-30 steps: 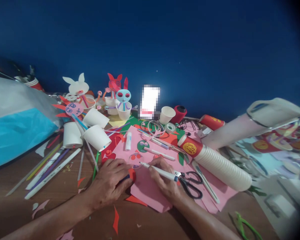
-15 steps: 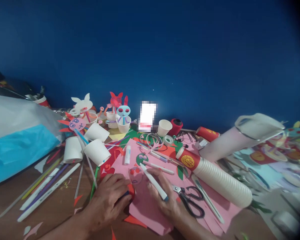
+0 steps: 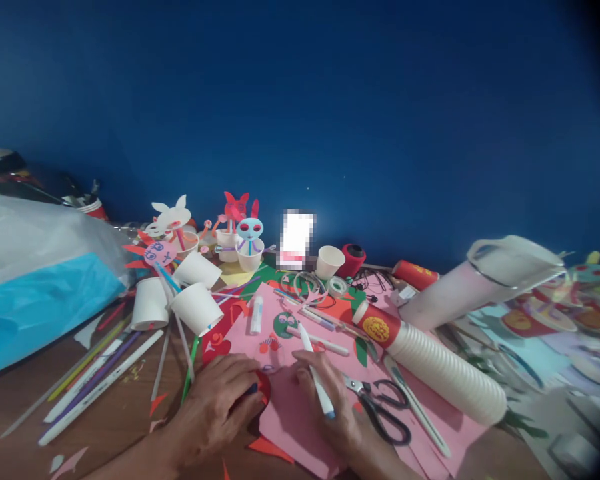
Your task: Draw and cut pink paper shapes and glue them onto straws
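My right hand (image 3: pixel 327 403) is closed around a white marker (image 3: pixel 316 373) with a blue end, slanted with its tip pointing away from me over the pink paper (image 3: pixel 293 427). My left hand (image 3: pixel 220 400) lies at the paper's left edge, fingers curled on a rounded red paper piece (image 3: pixel 265 388). A small dark blue thing, perhaps a marker cap, shows between its thumb and fingers. Beyond the hands are a pink paper face with red eyes (image 3: pixel 270 347) and a green paper face (image 3: pixel 285 325). Black-handled scissors (image 3: pixel 387 413) lie right of my right hand.
White paper cups (image 3: pixel 197 308) lie left, near straws and markers (image 3: pixel 103 387). Paper animal figures in cups (image 3: pixel 250 253) stand along the back. A long stack of cups (image 3: pixel 445 370) and a white pitcher (image 3: pixel 445 287) are right. A blue-and-white bag (image 3: pixel 45 293) fills the left.
My right hand has drawn the marker slightly back toward me, away from the green face. The left hand stays on the red piece. The whole view has shifted slightly.
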Available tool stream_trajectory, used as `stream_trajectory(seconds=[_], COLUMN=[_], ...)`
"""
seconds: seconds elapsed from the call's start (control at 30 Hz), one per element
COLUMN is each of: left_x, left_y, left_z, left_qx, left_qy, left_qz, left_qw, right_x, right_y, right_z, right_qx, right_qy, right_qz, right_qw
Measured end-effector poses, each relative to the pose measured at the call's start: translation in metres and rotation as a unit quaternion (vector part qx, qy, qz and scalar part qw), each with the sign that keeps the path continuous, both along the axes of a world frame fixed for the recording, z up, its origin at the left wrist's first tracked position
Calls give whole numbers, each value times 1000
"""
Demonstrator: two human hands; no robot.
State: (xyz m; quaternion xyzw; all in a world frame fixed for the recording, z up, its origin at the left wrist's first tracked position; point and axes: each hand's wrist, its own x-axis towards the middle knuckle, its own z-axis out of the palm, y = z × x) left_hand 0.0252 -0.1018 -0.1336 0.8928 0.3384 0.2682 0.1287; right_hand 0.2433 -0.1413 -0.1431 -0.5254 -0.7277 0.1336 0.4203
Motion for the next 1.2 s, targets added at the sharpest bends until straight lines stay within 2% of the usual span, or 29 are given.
stream_trajectory(seconds=[0.13,0.27,0.47,0.53,0.6,0.7,0.8,0.9,0.97,1.03,1.1,1.2], left_x=[1,1,-1,-1,0,0,-1,-4,-5,-6,-6,-6], left_y=[1,0,1,1,1,-2,-3,-2,1,5,8,9], left_z=[2,4,6,9,12,15,14,12,13,17,22,27], left_qx=[4,-10,-2,0,-12,-41,-75,-132,-177,-223,-265,-294], left_qy=[-5,2,19,15,9,-6,-34,-50,-57,-60,-66,-90], left_qz=[-2,-6,-21,-24,-24,-21,-7,-11,-12,-10,-11,-34], left_qw=[1000,1000,1000,1000,1000,999,997,990,983,973,962,951], right_x=[-4,-5,1,4,6,5,3,2,5,10,17,23], right_y=[2,5,7,8,9,10,7,2,1,3,7,11], right_z=[6,4,14,19,22,24,28,40,53,67,78,85], right_qx=[-7,-31,-92,-103,-106,-93,-100,-176,-245,-281,-272,-208], right_qy=[2,19,56,48,21,-33,-71,-65,-27,-4,-18,-76], right_qz=[2,6,74,97,93,90,129,161,176,199,212,181], right_qw=[1000,999,991,989,990,991,984,969,953,939,939,958])
